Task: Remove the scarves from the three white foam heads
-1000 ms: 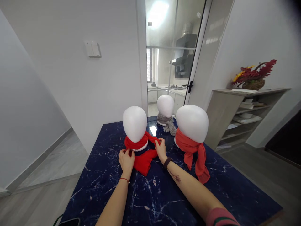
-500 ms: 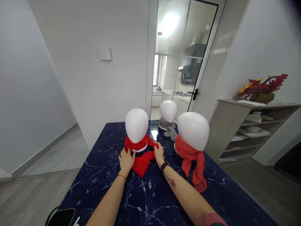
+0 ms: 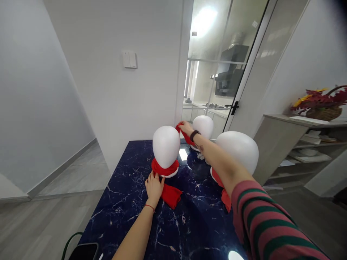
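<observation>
A white mannequin head stands on the dark blue marble-patterned table, with a red scarf around its neck. At the front left of the neck, my left hand holds the scarf down, fingertips on the cloth. One scarf end lies on the table beside that hand. Behind and right of the head, my right hand is raised, pinching the other end, which hangs from the fingers. My right arm partly covers a second white head wearing a coral scarf.
A third white head stands at the back, its base partly hidden by red cloth. A phone lies at the table's near left edge. Beyond the table are a glass door and a shelf unit on the right.
My right hand has lifted its scarf end up and back, past the right side of the head. My left hand stays at the neck. The view has shifted slightly left.
</observation>
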A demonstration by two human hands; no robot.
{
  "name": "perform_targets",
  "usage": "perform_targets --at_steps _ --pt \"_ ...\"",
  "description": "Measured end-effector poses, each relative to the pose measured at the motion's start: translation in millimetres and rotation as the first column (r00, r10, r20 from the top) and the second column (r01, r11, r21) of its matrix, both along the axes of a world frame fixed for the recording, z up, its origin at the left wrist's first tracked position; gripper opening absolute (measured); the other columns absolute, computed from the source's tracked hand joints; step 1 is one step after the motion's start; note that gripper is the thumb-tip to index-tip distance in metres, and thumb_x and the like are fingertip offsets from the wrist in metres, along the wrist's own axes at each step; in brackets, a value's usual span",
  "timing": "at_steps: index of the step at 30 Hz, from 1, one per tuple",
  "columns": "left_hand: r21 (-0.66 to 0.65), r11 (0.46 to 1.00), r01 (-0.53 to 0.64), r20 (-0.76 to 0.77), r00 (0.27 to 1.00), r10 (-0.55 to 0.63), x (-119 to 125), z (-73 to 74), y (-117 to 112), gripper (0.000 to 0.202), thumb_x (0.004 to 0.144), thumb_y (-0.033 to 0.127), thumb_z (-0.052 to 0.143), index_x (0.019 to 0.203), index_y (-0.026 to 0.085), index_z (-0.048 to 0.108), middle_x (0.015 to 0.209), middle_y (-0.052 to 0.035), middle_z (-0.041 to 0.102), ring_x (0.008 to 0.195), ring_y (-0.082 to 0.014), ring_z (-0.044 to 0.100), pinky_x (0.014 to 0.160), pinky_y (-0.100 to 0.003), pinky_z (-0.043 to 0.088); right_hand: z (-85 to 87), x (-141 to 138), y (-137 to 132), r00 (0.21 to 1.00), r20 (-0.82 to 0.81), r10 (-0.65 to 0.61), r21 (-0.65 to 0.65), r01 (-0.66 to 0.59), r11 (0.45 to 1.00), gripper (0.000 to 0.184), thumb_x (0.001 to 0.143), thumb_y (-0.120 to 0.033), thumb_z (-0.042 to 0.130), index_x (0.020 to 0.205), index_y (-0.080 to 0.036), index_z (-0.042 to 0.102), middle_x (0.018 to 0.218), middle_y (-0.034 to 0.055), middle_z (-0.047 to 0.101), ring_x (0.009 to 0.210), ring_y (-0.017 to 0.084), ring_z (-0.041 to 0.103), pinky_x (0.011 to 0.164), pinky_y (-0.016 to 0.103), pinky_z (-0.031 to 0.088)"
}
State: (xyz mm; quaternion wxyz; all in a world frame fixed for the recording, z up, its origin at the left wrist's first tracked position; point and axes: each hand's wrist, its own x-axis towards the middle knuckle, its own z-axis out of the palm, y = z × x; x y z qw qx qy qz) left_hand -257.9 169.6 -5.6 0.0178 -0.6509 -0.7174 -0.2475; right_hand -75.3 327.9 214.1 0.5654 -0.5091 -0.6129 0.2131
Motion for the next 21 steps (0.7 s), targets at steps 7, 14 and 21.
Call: perform_targets --at_steps 7,14,21 --pt "-0.008 1.0 -0.005 -0.01 1.0 0.005 0.6 1.8 -1.2 0.042 0.089 0.042 0.046 0.12 0.017 0.06 0.135 -0.0166 0.052 0.122 -0.0278 0.047 0.096 -0.043 0.038 74.0 -73.4 -72.9 0.835 0.054 0.547 0.292 -0.537 0.791 0.02 0.088 -0.016 0.047 0.102 -0.019 0.059 0.103 0.0003 0.064 0.094 0.011 0.058 0.091 0.03 0.047" --pt "-0.016 1.0 0.01 -0.005 1.0 -0.01 1.9 4.1 -2.4 0.042 0.089 0.04 0.044 0.121 0.016 0.058 0.133 -0.0167 0.052 0.122 -0.0284 0.048 0.096 -0.043 0.037 10.9 35.1 -234.9 0.96 -0.274 0.056 0.382 0.055 0.923 0.02 0.089 -0.03 0.048 0.105 -0.025 0.059 0.101 0.0019 0.064 0.093 0.017 0.06 0.087 0.037 0.05" --pt "0.015 1.0 -0.007 0.014 1.0 0.007 2.6 2.9 -3.4 0.038 0.088 0.04 0.048 0.114 0.016 0.062 0.126 -0.0152 0.057 0.116 -0.0266 0.051 0.095 -0.04 0.036 -149.8 66.3 -234.8 0.981 0.19 -0.045 0.008 0.045 0.999 0.041 0.088 -0.04 0.048 0.125 -0.023 0.055 0.128 0.009 0.058 0.12 0.024 0.053 0.104 0.044 0.04"
